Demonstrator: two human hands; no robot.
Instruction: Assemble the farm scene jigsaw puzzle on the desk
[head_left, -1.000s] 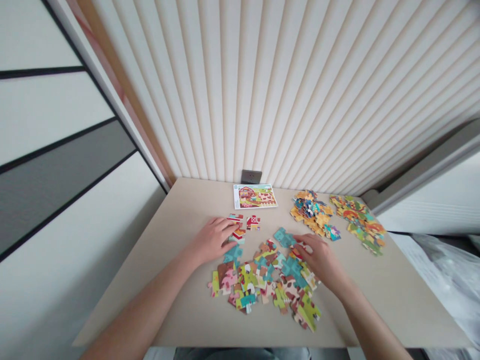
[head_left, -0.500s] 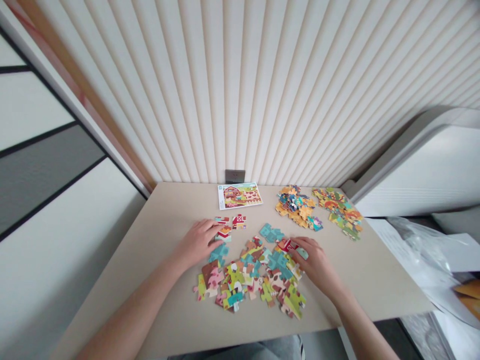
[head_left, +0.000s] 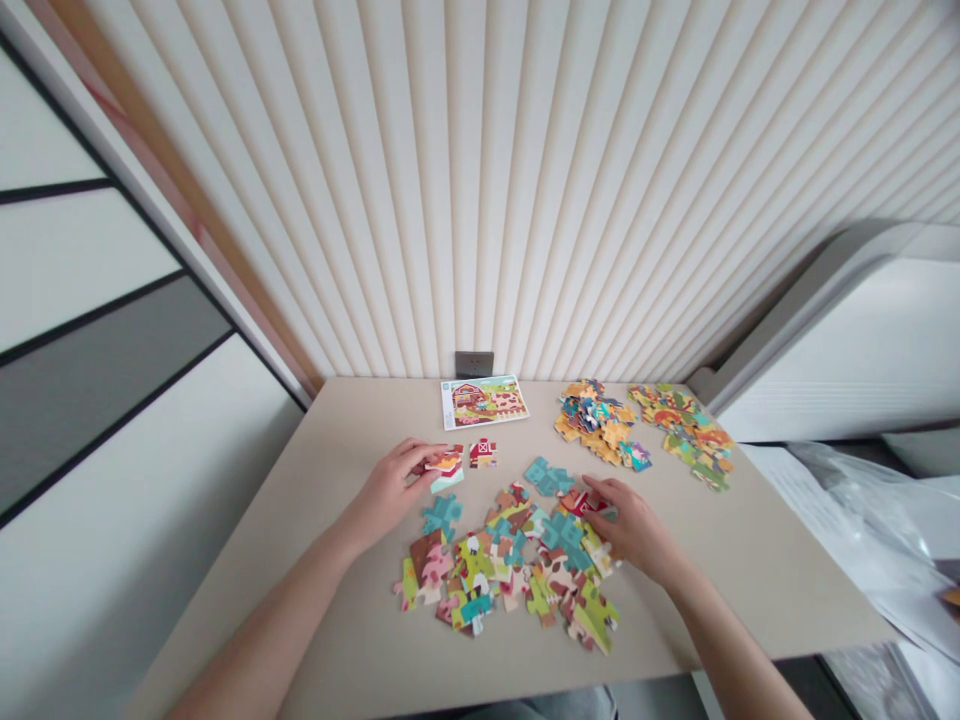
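Note:
My left hand is left of the middle of the table, thumb and fingers closed on a red, white and pale-blue puzzle piece. Another red piece shows partly behind its fingertips. Just right of it lies a red barn-window piece, and a teal piece is below. My right hand reaches over the upper right of the loose pile, its thumb and fingers pinched at a red and white puzzle piece. Its fingers partly cover that piece.
A farm picture card lies at the back, below a dark wall socket. Right of it sit an orange and blue puzzle heap and a green and orange puzzle group. A pleated screen borders the table's back.
My left thumb has shifted up off the teal piece, which now shows more fully. My right hand stays at the red piece, its fingers slightly shifted. The view has tilted slightly.

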